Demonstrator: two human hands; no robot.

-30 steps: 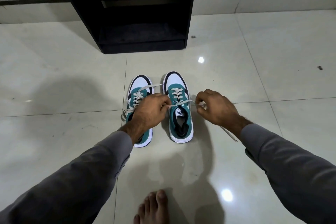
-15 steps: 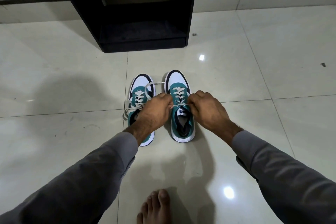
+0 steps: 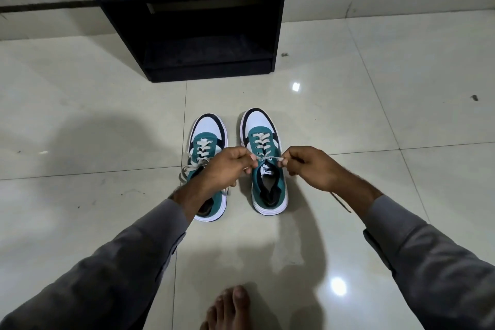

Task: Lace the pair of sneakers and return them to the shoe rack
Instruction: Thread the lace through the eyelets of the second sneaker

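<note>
Left hand (image 3: 225, 166) and right hand (image 3: 312, 167) each pinched the right sneaker's (image 3: 267, 169) lace (image 3: 269, 158), fingers clamped, pulled taut

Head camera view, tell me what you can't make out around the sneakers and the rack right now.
- Left sneaker: heel half and upper eyelets hidden by the left hand and its wrist.
- Lace on the right sneaker: ends hidden inside both fists; right hand covers one.
- Shoe rack: top cut off by the frame edge; shelves too dark.
</note>
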